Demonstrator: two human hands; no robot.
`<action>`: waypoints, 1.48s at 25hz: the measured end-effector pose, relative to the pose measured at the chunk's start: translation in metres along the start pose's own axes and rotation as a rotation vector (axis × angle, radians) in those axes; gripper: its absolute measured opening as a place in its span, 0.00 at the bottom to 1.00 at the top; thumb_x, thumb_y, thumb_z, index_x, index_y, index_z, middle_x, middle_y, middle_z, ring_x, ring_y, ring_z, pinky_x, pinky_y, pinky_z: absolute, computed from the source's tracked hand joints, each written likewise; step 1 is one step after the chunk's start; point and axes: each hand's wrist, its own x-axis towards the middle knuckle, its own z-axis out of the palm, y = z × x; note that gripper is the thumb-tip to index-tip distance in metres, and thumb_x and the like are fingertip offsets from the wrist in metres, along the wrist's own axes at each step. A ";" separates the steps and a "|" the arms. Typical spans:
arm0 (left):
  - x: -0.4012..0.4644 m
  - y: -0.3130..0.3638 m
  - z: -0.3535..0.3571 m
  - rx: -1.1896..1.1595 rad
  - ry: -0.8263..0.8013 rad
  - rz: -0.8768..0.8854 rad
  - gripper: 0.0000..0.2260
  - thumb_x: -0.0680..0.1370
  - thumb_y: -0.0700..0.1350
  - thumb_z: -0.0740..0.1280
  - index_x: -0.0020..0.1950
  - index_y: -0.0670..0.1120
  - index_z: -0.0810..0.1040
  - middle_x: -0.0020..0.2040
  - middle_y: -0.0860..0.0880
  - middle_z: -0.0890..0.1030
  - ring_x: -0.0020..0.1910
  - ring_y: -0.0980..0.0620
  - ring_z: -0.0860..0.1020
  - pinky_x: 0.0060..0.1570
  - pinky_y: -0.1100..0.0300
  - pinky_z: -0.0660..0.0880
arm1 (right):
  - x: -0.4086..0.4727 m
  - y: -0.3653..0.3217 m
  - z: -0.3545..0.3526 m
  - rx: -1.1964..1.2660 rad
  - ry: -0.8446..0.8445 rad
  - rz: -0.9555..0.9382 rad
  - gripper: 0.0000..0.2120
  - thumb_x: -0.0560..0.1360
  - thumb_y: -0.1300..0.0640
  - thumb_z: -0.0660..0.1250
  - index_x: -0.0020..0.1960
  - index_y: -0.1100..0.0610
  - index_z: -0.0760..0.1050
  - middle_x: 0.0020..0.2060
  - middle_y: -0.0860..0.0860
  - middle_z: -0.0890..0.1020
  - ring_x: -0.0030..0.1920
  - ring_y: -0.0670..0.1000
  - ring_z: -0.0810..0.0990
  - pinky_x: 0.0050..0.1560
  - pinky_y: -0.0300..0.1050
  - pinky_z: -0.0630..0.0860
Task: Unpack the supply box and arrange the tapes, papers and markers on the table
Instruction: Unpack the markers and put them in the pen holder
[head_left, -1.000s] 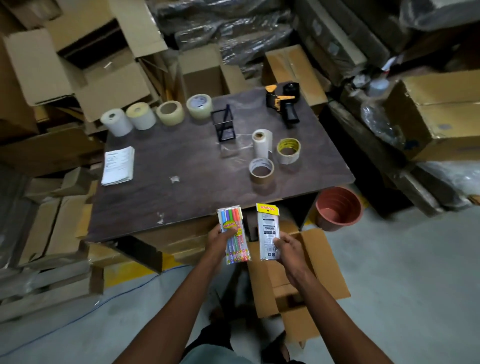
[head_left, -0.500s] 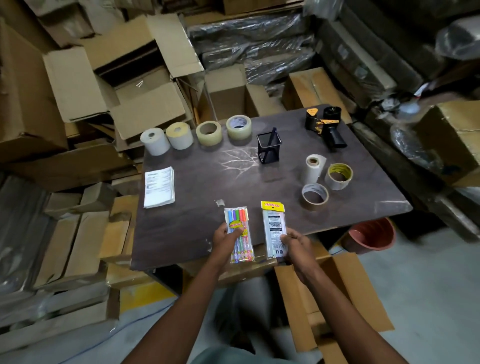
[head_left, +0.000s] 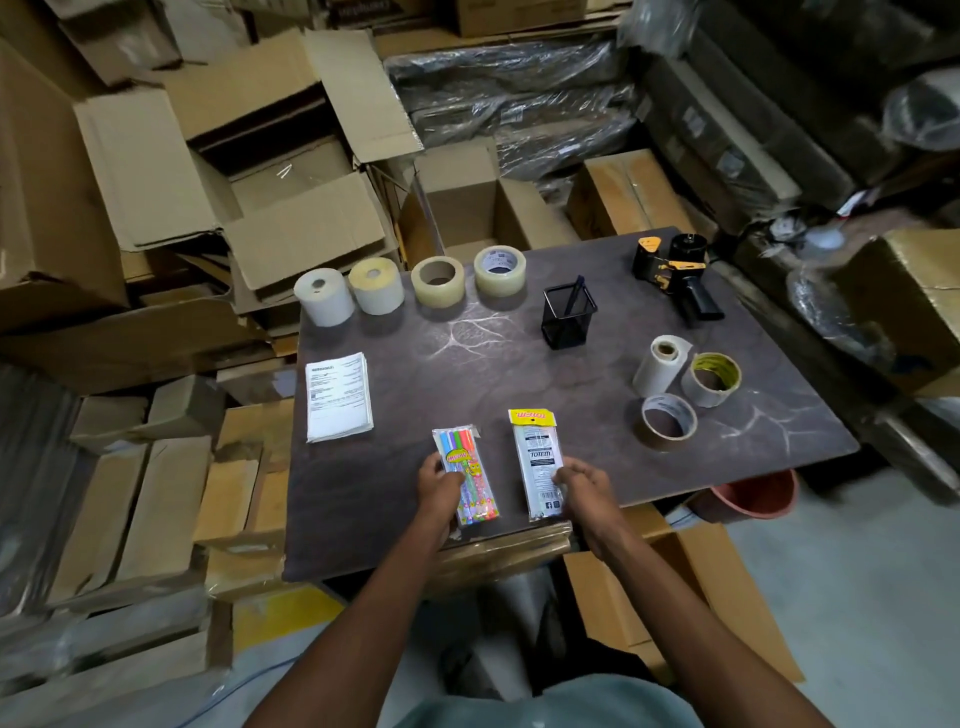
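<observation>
**A:** What's nearest on your feed?

**B:** I see the left hand (head_left: 439, 486), its grip pinched on a pack of coloured markers (head_left: 466, 475), and the right hand (head_left: 582, 480) with its grip clamped on the edge of a clear pack with a yellow header (head_left: 537, 462). Both packs sit low over the near edge of the counter (head_left: 415, 374); I cannot tell if they lie flat on it.

**A:** And around them?

**B:** Left of the markers lies a stack of printed papers (head_left: 338, 397). To the right I see a brown tape ring (head_left: 667, 422), a yellow-cored tape ring (head_left: 711, 379) and a white roll (head_left: 661, 364) leaning beside it, all close together.

**A:** Farther back?

**B:** A black mesh pen holder (head_left: 569, 317) stands mid-counter, and a black-and-yellow tape dispenser (head_left: 678, 275) lies at the far right corner. Along the far edge I see a row: two white paper rolls (head_left: 324, 296) and two clear tape rolls (head_left: 500, 270).

**A:** Anything crowding it?

**B:** Open cardboard boxes (head_left: 249, 171) pile behind and left; a terracotta pot (head_left: 753, 501) sits on the floor under the right edge.
</observation>
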 end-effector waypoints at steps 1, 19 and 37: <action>0.003 0.000 0.000 0.006 0.002 -0.006 0.18 0.76 0.29 0.63 0.65 0.39 0.74 0.55 0.39 0.81 0.50 0.41 0.81 0.54 0.45 0.80 | 0.003 -0.003 0.002 -0.010 0.009 0.007 0.12 0.75 0.68 0.59 0.50 0.63 0.81 0.46 0.61 0.86 0.42 0.58 0.84 0.41 0.55 0.84; 0.055 0.007 0.018 0.346 0.255 0.083 0.17 0.70 0.37 0.74 0.59 0.43 0.81 0.50 0.42 0.82 0.44 0.46 0.82 0.47 0.53 0.80 | 0.108 -0.057 0.012 -0.126 -0.288 0.100 0.15 0.76 0.72 0.59 0.57 0.65 0.80 0.47 0.61 0.86 0.43 0.58 0.86 0.44 0.52 0.84; 0.033 0.082 0.028 -0.212 -0.288 -0.124 0.11 0.77 0.38 0.69 0.60 0.41 0.80 0.54 0.40 0.85 0.47 0.44 0.84 0.43 0.52 0.82 | 0.082 -0.073 0.044 0.072 -0.400 0.045 0.11 0.78 0.68 0.66 0.58 0.64 0.81 0.48 0.60 0.87 0.44 0.54 0.86 0.41 0.43 0.83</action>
